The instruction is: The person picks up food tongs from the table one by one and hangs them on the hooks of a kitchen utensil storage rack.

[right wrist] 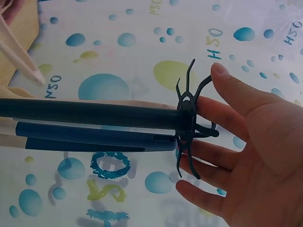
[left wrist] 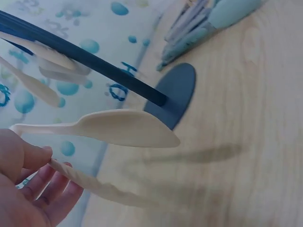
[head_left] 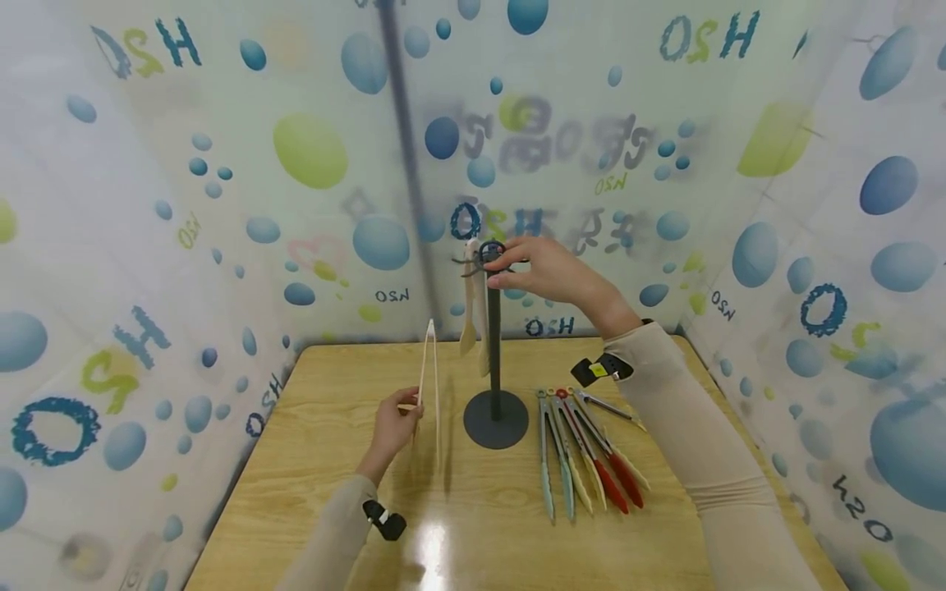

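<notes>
The left hand [head_left: 395, 423] pinches tongs [left wrist: 128, 128], nine o'clock of the stand [head_left: 495, 353]; the right hand [head_left: 548, 268] is loosely spread. Tongs look light, springy: grip up top.

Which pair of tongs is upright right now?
The cream tongs in the left hand, hinge end up; the other tongs lie on the table, right of the stand.

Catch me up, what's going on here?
A person's left hand pinches cream salad tongs hinge-up, left of a dark utensil stand. The right hand is at the stand's top hooks. Light-coloured utensils hang there; several tongs with red, blue and cream ends lie on the table at right.
</notes>
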Tool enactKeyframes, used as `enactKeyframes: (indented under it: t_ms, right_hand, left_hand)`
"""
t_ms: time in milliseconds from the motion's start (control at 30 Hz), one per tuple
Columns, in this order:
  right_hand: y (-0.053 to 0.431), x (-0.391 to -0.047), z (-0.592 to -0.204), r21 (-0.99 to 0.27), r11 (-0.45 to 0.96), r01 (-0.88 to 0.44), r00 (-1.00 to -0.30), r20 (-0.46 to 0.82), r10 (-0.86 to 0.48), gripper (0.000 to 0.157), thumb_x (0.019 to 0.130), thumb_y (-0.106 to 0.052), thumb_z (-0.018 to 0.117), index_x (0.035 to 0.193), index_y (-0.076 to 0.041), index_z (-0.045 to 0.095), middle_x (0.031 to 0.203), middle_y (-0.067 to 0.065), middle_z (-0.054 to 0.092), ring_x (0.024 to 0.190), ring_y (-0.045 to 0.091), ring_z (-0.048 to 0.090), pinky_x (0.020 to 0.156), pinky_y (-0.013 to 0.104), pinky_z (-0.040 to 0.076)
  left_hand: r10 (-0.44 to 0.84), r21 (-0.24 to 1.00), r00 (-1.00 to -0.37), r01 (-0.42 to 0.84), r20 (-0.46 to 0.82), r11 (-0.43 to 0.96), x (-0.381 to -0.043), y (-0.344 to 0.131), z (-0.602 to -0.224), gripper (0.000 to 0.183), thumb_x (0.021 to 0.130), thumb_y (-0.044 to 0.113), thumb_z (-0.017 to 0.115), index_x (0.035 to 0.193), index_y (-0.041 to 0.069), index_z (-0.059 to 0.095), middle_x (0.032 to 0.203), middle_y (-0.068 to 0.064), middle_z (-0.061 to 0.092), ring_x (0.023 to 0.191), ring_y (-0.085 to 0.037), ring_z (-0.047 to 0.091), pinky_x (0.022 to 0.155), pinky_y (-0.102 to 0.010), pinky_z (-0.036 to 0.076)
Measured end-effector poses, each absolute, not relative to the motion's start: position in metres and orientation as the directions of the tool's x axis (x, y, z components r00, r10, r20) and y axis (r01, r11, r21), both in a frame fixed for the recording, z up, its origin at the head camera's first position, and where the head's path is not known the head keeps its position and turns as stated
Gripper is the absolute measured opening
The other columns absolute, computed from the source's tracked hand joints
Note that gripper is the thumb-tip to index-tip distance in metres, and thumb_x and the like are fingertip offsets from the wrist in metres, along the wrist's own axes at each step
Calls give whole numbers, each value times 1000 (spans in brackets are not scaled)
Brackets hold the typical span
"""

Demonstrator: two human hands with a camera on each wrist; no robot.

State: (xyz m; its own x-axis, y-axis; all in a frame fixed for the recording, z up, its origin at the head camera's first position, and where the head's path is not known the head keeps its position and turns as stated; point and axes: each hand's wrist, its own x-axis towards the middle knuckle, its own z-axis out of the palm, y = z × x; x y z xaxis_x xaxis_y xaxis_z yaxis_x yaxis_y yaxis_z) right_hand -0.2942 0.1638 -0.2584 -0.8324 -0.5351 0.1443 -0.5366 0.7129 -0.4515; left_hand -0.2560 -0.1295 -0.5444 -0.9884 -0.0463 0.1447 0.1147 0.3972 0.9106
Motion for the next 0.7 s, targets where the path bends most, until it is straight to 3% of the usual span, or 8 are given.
enactKeyframes:
  t_ms: [167,333,400,567,700]
  right_hand:
    - [164,-295,-259,-449,719,-530,-837,144,-528,43,93,-45,65,131,-23,66,156,9,41,147,29,36,113,51,40]
    - [164,-294,-259,-452,721,-525,-840,139,-524,44,93,-44,66,131,-24,66,156,9,40,147,28,35,112,51,40]
    - [164,-294,-259,-450,725,-522,-842,137,-522,44,93,-45,66,131,-24,66,156,8,40,146,28,35,113,51,40]
    - [161,-292,-258,-439,742,-506,-854,137,-502,44,92,-46,66,131,-26,66,155,7,42,144,27,39,111,50,42]
    - [157,-290,-259,-422,755,-502,-861,159,-483,44,92,-48,67,129,-26,67,152,6,45,139,27,45,107,49,45]
  left_hand:
    - [-75,928,-974,180,216,327,-262,-129,-522,35,92,-4,64,127,-5,63,111,-30,65,82,-34,69,56,-19,54]
    - [-95,936,-955,249,280,249,-263,-129,-503,34,91,-4,66,125,-6,64,113,-30,65,78,-11,65,57,-17,54]
    - [-96,937,-951,267,294,226,-258,-127,-487,35,90,-5,66,125,-8,63,114,-32,64,78,-8,64,59,-17,54]
    - [-100,908,-922,341,374,243,-243,-119,-447,34,89,-5,67,123,-10,64,113,-33,64,83,-17,66,61,-21,57]
    - [-120,874,-886,406,448,267,-242,-117,-435,34,89,-4,68,122,-9,65,112,-31,65,84,-15,65,61,-14,54]
